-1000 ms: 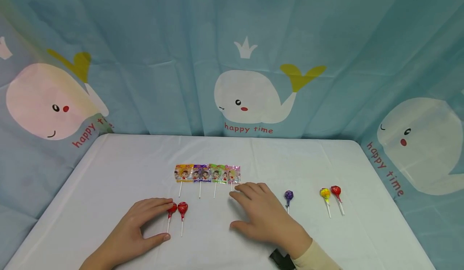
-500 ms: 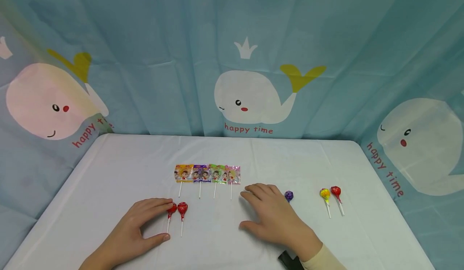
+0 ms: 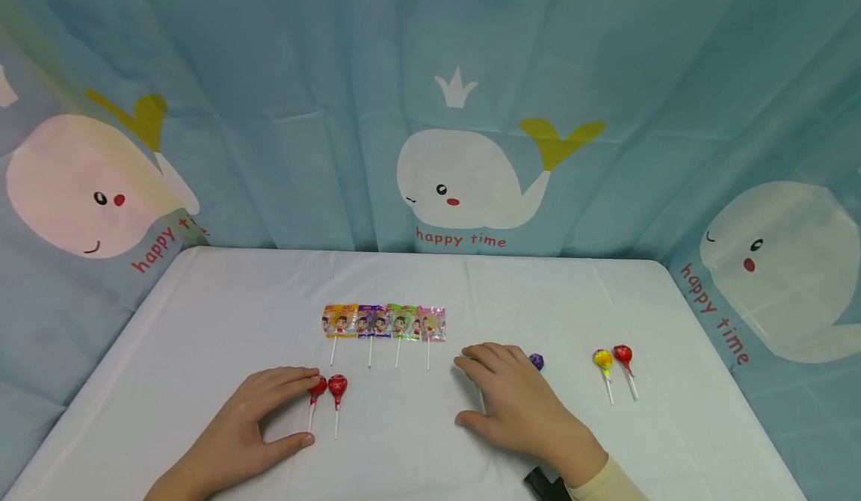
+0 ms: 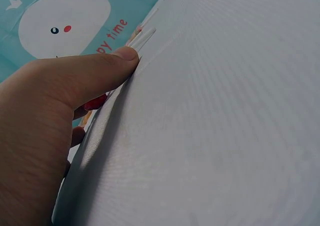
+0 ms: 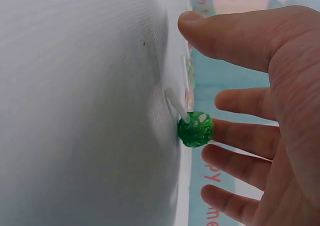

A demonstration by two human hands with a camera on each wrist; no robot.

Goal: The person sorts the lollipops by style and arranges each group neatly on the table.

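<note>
At the left, my left hand [image 3: 245,422] rests around a red lollipop [image 3: 318,387], its fingertips at the candy and its thumb by the stick's lower end. A second red lollipop [image 3: 338,386] lies just right of it. My right hand [image 3: 525,404] is spread low over the table, thumb apart from the fingers. In the right wrist view a green lollipop [image 5: 195,129] lies by those fingertips, not pinched; from the head only its stick [image 3: 481,400] shows. A purple lollipop [image 3: 536,361] is partly hidden behind the right hand.
Several flat lollipops in orange, purple, green and pink wrappers [image 3: 383,322] lie in a row farther back on the white table [image 3: 222,299]. To the right are a yellow lollipop [image 3: 602,360] and another red lollipop [image 3: 622,355]. A whale-print curtain [image 3: 323,112] hangs behind.
My right hand has shifted right, away from the pink-wrapped lollipop, and now covers more of the purple one. A stick has come into view at its fingers. The left hand stays put.
</note>
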